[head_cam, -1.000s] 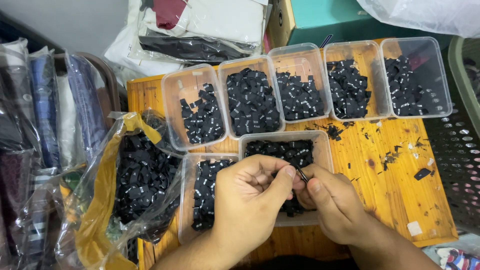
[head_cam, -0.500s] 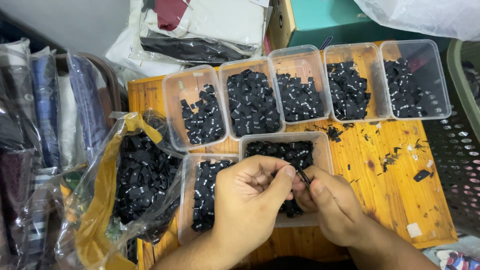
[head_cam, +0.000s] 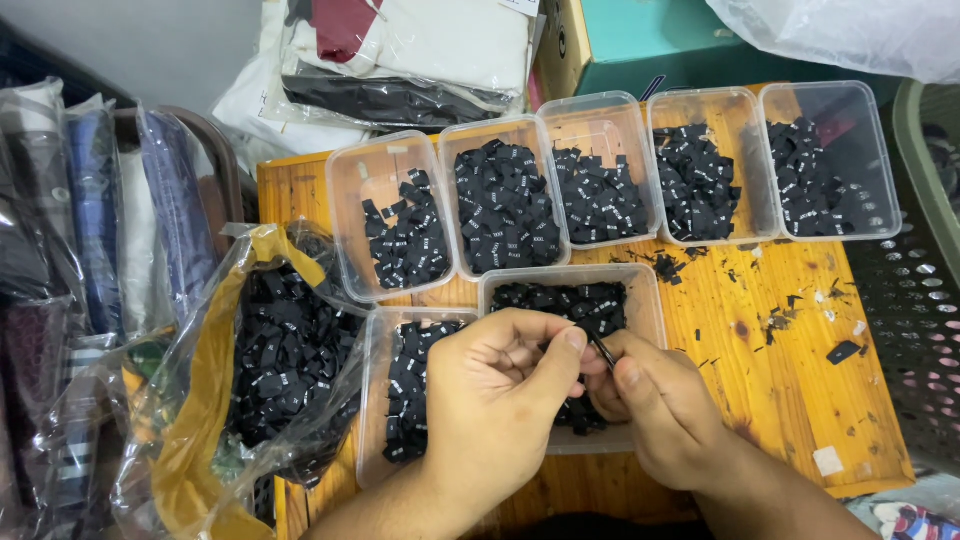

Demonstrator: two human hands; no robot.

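Head view: both hands (head_cam: pixel 580 400) pinch a thin black label (head_cam: pixel 601 350).

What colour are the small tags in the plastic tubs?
Black with small white print, as in the tags in the head view.

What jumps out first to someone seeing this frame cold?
Two hands meet at bottom centre, the left hand and right hand pinching one small black label between them. Behind them, a row of clear plastic tubs filled with black labels spans the wooden table. At left, an open plastic bag bulges with more.
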